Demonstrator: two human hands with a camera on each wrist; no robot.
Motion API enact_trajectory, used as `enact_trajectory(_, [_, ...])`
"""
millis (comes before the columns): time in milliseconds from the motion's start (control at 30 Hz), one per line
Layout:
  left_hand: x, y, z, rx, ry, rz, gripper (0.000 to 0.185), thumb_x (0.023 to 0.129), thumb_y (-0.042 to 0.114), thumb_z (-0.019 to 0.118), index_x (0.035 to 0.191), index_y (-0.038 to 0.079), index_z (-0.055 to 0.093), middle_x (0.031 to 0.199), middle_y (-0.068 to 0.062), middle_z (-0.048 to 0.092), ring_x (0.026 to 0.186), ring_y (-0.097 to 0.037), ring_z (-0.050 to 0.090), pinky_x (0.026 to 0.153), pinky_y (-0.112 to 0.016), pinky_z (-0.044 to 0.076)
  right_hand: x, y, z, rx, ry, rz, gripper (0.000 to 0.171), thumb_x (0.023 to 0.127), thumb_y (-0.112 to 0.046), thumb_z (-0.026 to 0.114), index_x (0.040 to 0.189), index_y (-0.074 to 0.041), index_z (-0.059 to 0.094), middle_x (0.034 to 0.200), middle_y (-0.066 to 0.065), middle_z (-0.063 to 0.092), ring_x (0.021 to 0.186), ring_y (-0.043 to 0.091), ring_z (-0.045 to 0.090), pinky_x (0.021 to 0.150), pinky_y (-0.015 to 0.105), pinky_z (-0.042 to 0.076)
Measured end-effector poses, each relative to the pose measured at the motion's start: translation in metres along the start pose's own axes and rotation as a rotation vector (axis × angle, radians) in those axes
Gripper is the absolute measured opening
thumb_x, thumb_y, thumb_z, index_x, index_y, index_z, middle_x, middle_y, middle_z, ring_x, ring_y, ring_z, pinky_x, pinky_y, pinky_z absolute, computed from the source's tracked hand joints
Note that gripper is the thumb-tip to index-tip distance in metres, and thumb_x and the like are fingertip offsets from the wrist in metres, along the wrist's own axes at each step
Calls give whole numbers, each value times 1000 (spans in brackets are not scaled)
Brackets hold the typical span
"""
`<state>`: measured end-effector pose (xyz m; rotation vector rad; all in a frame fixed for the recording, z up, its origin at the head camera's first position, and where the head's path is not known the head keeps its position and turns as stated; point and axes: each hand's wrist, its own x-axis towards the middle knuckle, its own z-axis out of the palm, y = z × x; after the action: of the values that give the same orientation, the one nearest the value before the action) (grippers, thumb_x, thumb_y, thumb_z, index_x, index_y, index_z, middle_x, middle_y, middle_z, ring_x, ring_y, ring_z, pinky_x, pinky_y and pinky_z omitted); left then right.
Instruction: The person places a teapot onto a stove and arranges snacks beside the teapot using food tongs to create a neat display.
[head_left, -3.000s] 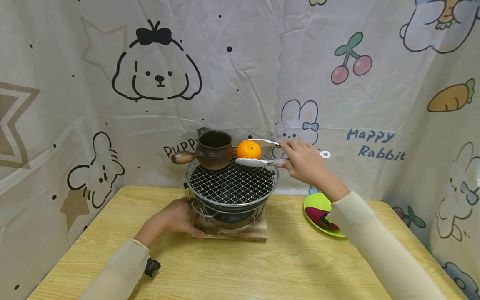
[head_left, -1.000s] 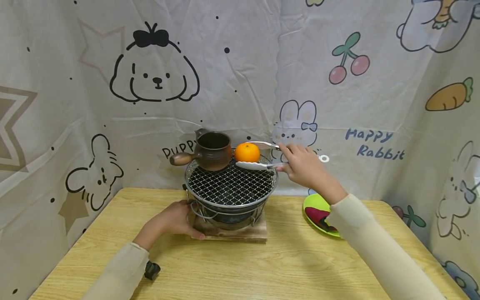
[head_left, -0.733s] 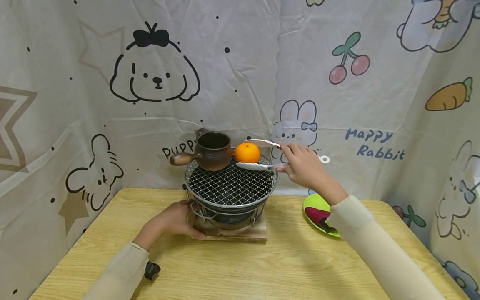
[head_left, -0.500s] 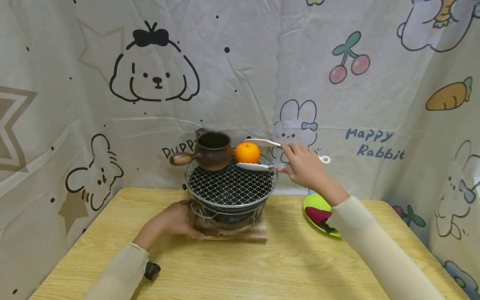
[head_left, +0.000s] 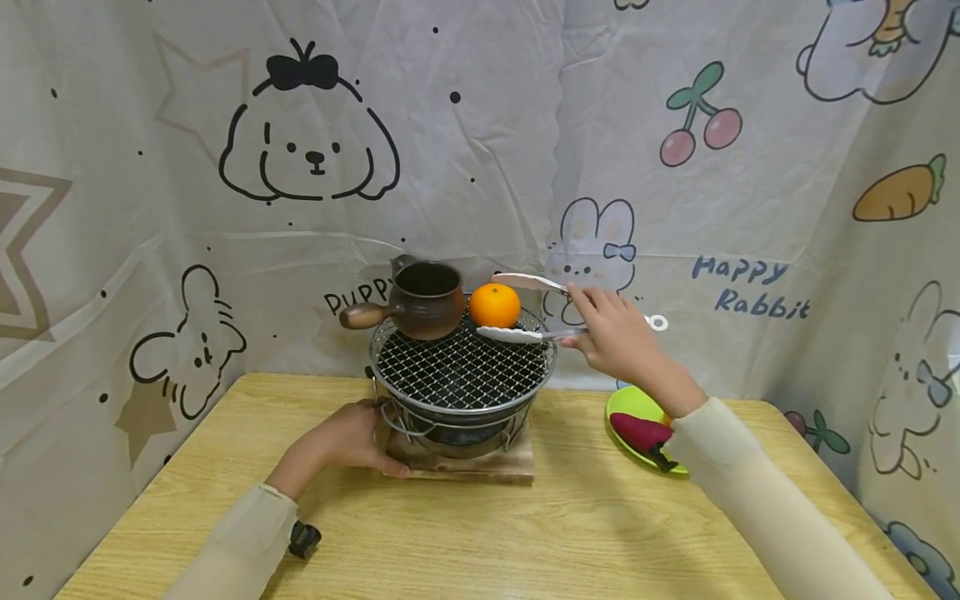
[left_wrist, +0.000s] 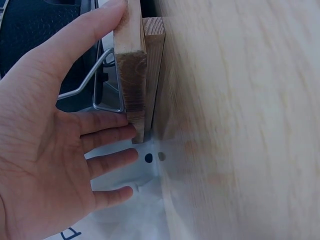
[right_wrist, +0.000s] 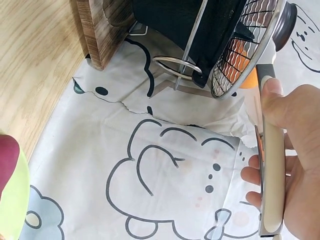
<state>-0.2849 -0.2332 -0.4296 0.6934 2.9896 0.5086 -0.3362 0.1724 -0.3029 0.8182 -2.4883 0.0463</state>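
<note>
Against cartoon-print sheets, we steadied the wooden base (head_left: 457, 461) with our flat, relaxed left hand (head_left: 341, 437) while our right hand (head_left: 618, 342) gripped the tongs (head_left: 536, 308) (arms spread wide), best drawn back level from the orange (head_left: 495, 305) resting on the grill mesh (head_left: 461, 367).

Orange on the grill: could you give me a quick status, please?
Right hand grips tongs, open around orange. Left hand steadies wooden base. Brown pot beside orange.

tongs (head_left: 528, 310) around orange (head_left: 494, 305), grill (head_left: 462, 367)
</note>
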Motion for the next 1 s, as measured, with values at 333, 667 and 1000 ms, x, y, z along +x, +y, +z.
enact_trajectory(333, [0,-1,1,-8,3,2,113,62,69,87,147,4,51,133,-22,63,117,-37,63,97,-50,55,-6,7,4,35,144,-53,83,87,-32,80,152,4,41,132,27,57,111,42,59,93,54,51])
enact_trajectory(667, [0,-1,1,-15,10,10,114,62,69,87,149,4,50,139,-24,59,123,-40,61,101,-52,53,-18,22,4,76,194,-52,86,85,-26,83,152,6,39,134,31,55,110,45,58,95,59,50])
enact_trajectory(1000, [0,-1,1,-36,5,7,114,63,69,87,148,5,50,139,-23,60,123,-39,61,101,-52,53,-31,38,5,43,173,10,83,87,-24,81,153,5,39,136,30,55,116,45,56,100,61,48])
